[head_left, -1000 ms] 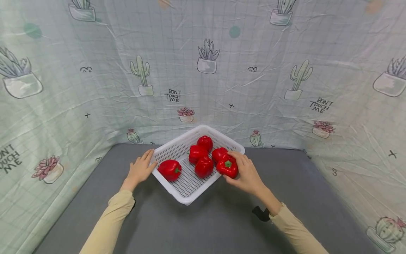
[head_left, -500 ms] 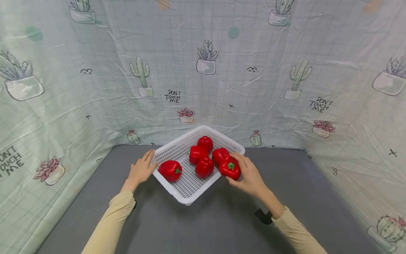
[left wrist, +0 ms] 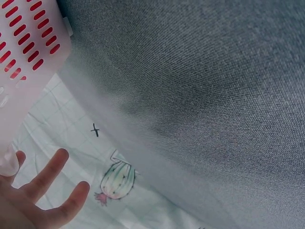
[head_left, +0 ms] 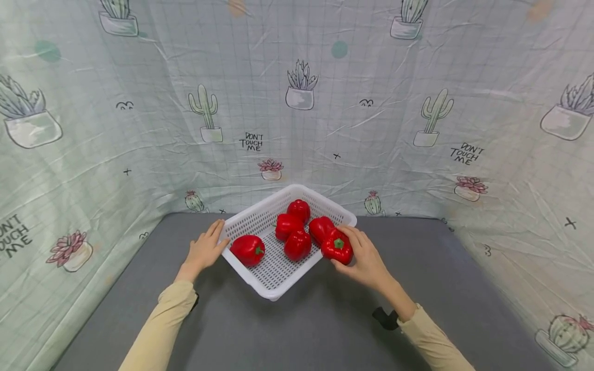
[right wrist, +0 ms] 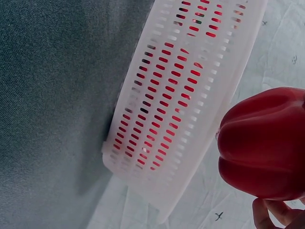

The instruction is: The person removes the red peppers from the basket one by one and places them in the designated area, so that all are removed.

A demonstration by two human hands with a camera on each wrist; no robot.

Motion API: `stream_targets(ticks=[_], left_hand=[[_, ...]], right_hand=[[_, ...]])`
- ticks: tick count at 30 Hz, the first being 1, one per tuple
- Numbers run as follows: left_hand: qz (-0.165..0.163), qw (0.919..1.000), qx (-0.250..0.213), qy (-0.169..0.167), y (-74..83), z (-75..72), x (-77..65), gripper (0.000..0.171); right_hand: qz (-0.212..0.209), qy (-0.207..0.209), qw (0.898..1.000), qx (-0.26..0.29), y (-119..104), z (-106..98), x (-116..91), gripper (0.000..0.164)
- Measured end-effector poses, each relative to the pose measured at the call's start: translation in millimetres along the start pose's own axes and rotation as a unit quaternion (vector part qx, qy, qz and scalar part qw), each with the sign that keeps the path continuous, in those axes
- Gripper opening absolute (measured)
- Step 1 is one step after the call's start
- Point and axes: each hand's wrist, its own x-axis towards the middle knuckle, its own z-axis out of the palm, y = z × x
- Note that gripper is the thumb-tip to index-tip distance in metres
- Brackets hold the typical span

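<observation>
A red bell pepper (head_left: 336, 248) is grasped between the thumb and fingers of the right hand (head_left: 365, 260) and held above the right-hand rim of a white perforated basket (head_left: 274, 294), its green stem (head_left: 339, 243) turned upward. The basket's left corner is touched by the left hand (head_left: 203, 251), whose fingers are extended and spread. Five further red bell peppers (head_left: 298, 245) are contained within: four clustered toward the right, one set apart beside the left corner.

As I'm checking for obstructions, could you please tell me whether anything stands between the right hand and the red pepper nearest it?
Nothing visible does: the right hand grips that pepper directly. The white basket lies beyond it, not between them.
</observation>
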Motion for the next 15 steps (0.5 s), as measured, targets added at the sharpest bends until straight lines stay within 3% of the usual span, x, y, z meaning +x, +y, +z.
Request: stream_targets(ticks=[15], left_hand=[[-0.002,1.0000,-0.007,-0.006,0.6,-1.8,0.0,0.062]], right_hand=[[0.004,0.006,1.000,0.011,3.3,-1.5,-1.7,0.080]])
